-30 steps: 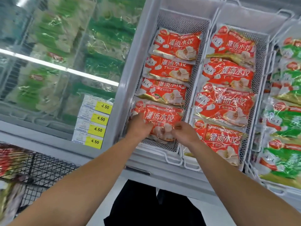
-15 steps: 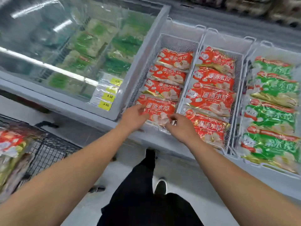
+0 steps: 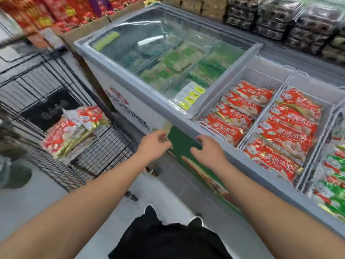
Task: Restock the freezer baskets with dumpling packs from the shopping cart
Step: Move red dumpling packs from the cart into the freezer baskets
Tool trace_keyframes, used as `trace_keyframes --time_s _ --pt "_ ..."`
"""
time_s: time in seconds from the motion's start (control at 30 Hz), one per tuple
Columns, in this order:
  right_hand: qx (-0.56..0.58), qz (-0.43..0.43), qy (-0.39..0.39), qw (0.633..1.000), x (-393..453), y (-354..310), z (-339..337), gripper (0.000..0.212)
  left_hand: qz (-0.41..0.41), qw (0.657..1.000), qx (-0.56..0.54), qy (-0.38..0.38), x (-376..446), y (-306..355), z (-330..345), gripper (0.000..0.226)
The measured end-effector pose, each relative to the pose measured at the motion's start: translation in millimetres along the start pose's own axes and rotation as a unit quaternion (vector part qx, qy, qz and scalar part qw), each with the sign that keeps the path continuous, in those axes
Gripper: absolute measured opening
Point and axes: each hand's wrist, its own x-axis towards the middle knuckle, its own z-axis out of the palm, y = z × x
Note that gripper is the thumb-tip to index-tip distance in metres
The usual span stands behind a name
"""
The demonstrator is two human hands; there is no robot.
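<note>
Between the shopping cart [image 3: 104,146] and the freezer [image 3: 141,116] front lies an open gap of floor. The glass lid [image 3: 168,49] shuts off the freezer's left half. The open baskets [image 3: 261,75] on the right are packed with red dumpling packs [image 3: 231,116].

Pale tiled floor [image 3: 33,200]; stocked shelves [image 3: 280,19] behind; red boxes [image 3: 61,12] left.

- Single head-worn view, wide-angle, looking forward and steeply down from standing height.
- Faces the front edge of the freezer [image 3: 186,128], tilted across it, baskets [image 3: 244,75] running off to the right.
- Shopping cart [image 3: 104,146] at left, floor and dark clothing at bottom.
- Both forearms reaching in from the lower corners, close to the lens.
</note>
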Motion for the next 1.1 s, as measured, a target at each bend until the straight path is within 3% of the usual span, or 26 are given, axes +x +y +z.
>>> trace_keyframes --time_s 0.27,0.6,1.1 --pt "-0.063 -0.066 -0.075 0.993 -3.6 -112.5 104.3 0.049 -0.111 0.989 -0.076 0.054 -63.7 -146.7 -73.5 0.054" --pt "-0.093 -0.11 -0.116 0.983 0.1 -259.8 225.8 0.048 -0.169 0.973 -0.118 0.102 -100.9 -305.0 -179.2 0.054" --pt "-0.15 -0.151 -0.201 0.956 94.1 -376.5 298.4 0.048 -0.246 0.924 -0.227 0.182 -60.7 -394.6 -255.5 0.052"
